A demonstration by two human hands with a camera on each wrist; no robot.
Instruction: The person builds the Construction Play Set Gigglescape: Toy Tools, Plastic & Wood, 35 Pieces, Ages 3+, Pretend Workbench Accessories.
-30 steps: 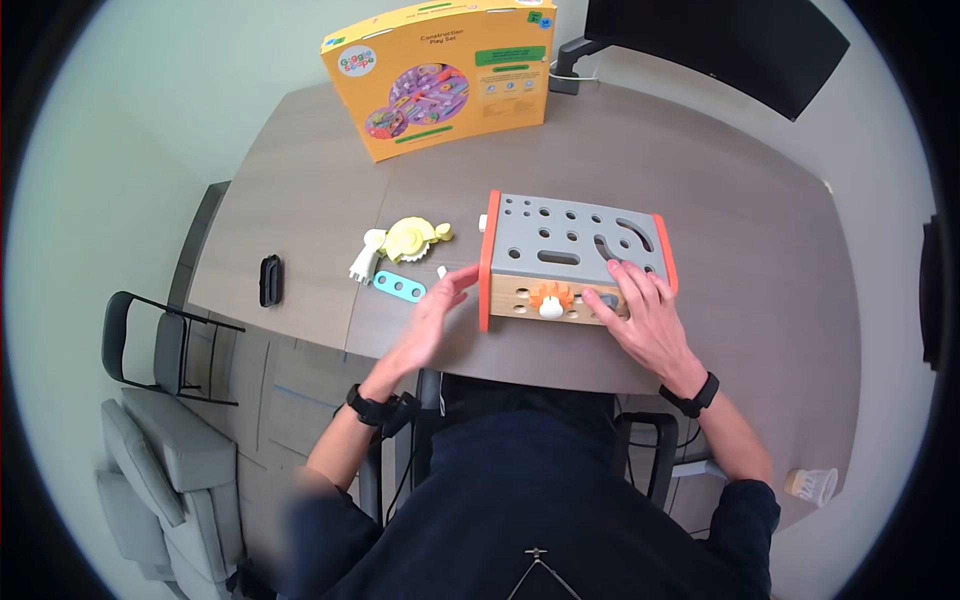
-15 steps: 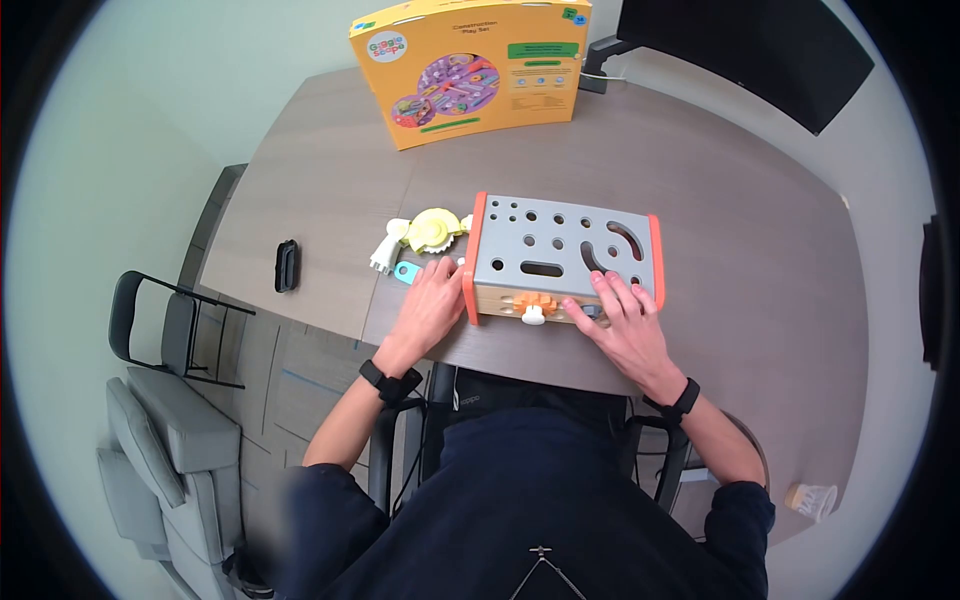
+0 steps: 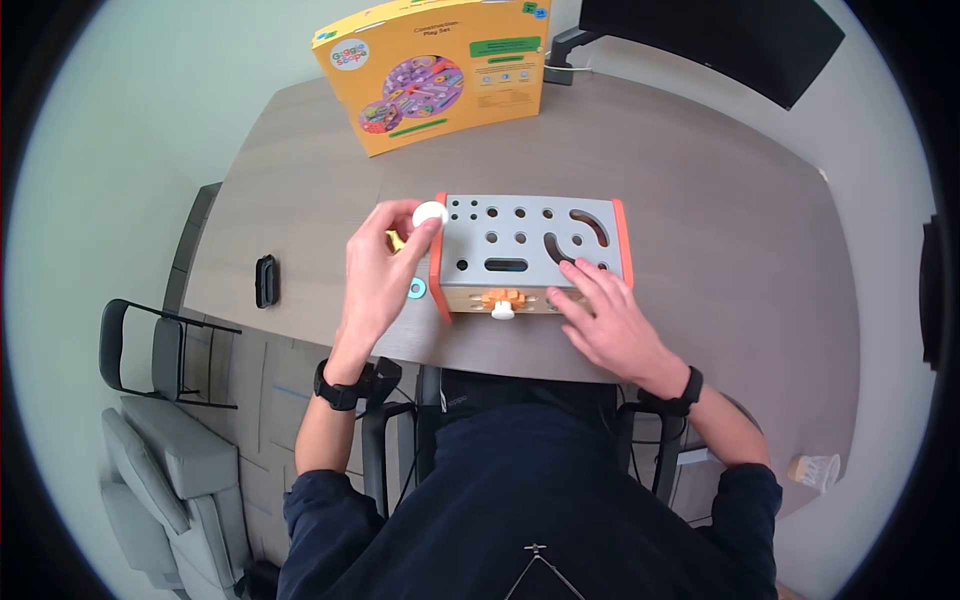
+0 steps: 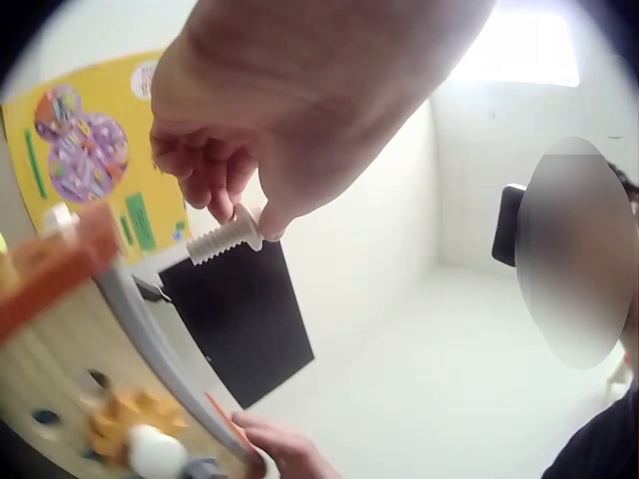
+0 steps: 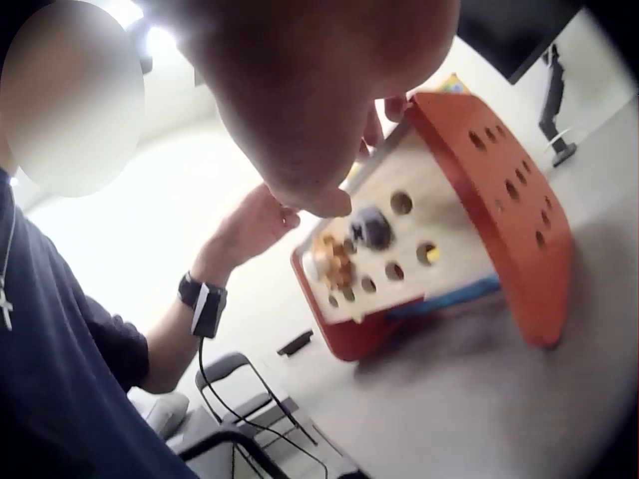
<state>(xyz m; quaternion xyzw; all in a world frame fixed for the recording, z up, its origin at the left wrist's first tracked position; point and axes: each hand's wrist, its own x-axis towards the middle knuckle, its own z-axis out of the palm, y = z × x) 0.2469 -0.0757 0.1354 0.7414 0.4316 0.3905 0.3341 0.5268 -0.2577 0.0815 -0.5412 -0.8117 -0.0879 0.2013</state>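
My left hand (image 3: 375, 270) is raised beside the left end of the toy workbench (image 3: 530, 225), pinching a white toy bolt (image 4: 225, 239) by its head. The threaded shaft sticks out from the fingertips in the left wrist view. The workbench has a grey perforated top and red end panels. My right hand (image 3: 615, 330) rests on its front right edge, fingers on the top and thumb by the wooden front. An orange gear (image 3: 503, 298) with a white knob (image 3: 503, 312) sits on that front, near a grey nut (image 5: 369, 230).
Left of the workbench lie a teal strip (image 3: 416, 288) and a yellow piece (image 3: 396, 240), both partly hidden by my left hand. A yellow box (image 3: 440, 90) stands at the back. A black case (image 3: 266, 281) lies far left, a cup (image 3: 815, 471) far right.
My left hand has reached down to the table beside the workbench, then come up with the white bolt. My right hand has stayed on the workbench's front right edge.
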